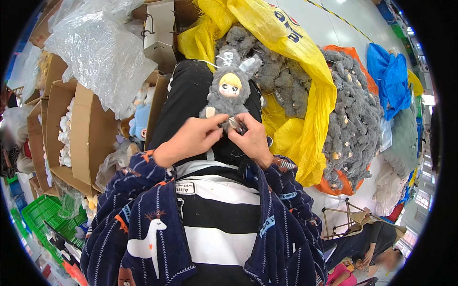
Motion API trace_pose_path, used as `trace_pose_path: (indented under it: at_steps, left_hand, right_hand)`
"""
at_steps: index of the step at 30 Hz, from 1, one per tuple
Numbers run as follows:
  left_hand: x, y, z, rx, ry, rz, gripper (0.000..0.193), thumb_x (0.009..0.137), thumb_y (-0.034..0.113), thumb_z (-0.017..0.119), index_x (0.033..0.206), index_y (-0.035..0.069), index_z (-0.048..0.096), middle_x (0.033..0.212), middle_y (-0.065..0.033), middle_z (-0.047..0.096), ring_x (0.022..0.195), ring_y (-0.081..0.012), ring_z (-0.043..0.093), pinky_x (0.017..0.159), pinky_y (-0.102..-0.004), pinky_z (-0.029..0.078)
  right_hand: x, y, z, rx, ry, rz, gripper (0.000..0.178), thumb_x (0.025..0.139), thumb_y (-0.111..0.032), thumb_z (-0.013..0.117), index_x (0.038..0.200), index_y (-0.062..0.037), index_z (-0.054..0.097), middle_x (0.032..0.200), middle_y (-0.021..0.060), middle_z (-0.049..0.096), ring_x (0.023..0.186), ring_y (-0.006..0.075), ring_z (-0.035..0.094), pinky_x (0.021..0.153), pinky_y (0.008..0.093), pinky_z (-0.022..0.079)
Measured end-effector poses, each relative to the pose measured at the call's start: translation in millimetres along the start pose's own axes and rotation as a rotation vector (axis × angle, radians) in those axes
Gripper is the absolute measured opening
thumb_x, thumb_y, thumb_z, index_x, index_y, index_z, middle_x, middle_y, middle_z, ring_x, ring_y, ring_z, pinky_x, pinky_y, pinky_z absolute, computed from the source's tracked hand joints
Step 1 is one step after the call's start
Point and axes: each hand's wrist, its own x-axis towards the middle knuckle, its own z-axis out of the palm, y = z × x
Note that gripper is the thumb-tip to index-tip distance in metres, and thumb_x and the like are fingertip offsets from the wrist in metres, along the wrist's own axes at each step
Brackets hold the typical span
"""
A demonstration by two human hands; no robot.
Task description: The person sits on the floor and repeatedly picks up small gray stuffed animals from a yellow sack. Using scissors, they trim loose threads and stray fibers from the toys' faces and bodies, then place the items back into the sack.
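Observation:
A grey plush doll (228, 105) with rabbit ears, yellow hair and a pale face lies face up across my dark trousers. My left hand (194, 137) pinches the lower end of the doll, beside its cream-coloured foot. My right hand (252, 137) is closed around a small cutting tool with a short silvery blade and dark handle, seemingly thread snips (234, 124). The blade points toward the doll's lower body, close to my left fingertips. Fur and fingers hide the exact spot where the tool meets the doll.
To my right, a yellow woven sack (312, 126) holds grey plush pieces (281, 86), with a heaped orange sack (341, 183) beyond it. Cardboard boxes (90, 136) of plush toys and clear plastic wrap (102, 52) crowd my left. A seated person (369, 243) is at lower right.

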Motion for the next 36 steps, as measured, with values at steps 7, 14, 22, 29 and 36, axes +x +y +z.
trace_pose_path:
  at_steps: [7, 14, 22, 29, 36]
  left_hand:
    - [13, -6, -6, 0.086, 0.104, -0.146, 0.028, 0.078, 0.015, 0.065, 0.1, 0.001, 0.056, 0.058, -0.0045, 0.055, 0.05, -0.0062, 0.048, 0.047, -0.023, 0.04]
    - [-3, -15, 9, -0.299, 0.147, -0.25, 0.017, 0.083, 0.013, 0.058, 0.089, 0.001, 0.048, 0.061, -0.0067, 0.055, 0.055, -0.0105, 0.054, 0.051, -0.0239, 0.043]
    - [-3, -19, 27, -0.386, 0.15, -0.14, 0.014, 0.086, 0.012, 0.055, 0.089, 0.002, 0.046, 0.064, -0.0027, 0.054, 0.057, -0.0057, 0.051, 0.053, -0.0209, 0.042]
    - [10, 9, 6, 0.561, 0.17, 0.247, 0.046, 0.063, 0.012, 0.07, 0.105, 0.005, 0.05, 0.099, -0.0114, 0.049, 0.095, -0.0301, 0.048, 0.079, -0.0376, 0.043]
    - [28, -10, 14, 0.287, 0.253, 0.072, 0.057, 0.059, 0.013, 0.072, 0.111, 0.004, 0.049, 0.093, -0.0128, 0.052, 0.086, -0.0317, 0.054, 0.075, -0.0355, 0.046]
  right_hand:
    - [-4, 3, -2, 0.001, 0.005, -0.05, 0.026, 0.071, -0.015, 0.067, 0.088, -0.001, 0.053, 0.069, 0.0139, 0.057, 0.061, 0.0206, 0.059, 0.058, 0.029, 0.046]
    - [-11, 11, -8, 0.313, 0.189, 0.172, 0.016, 0.083, -0.014, 0.06, 0.081, 0.0003, 0.052, 0.067, -0.0009, 0.054, 0.053, 0.0058, 0.048, 0.048, 0.0186, 0.037]
    - [-2, 24, -12, 0.65, 0.328, 0.31, 0.016, 0.085, -0.017, 0.058, 0.08, -0.004, 0.051, 0.06, -0.0017, 0.051, 0.045, 0.0041, 0.044, 0.042, 0.0171, 0.034]
    - [-7, 2, -16, 0.387, 0.117, 0.144, 0.016, 0.079, -0.013, 0.064, 0.076, -0.0038, 0.051, 0.061, -0.0036, 0.048, 0.055, 0.0016, 0.042, 0.048, 0.018, 0.035]
    - [-5, -24, -13, 0.398, 0.152, 0.12, 0.019, 0.08, -0.013, 0.062, 0.093, 0.0008, 0.059, 0.075, 0.0009, 0.058, 0.067, 0.0057, 0.051, 0.06, 0.0204, 0.042]
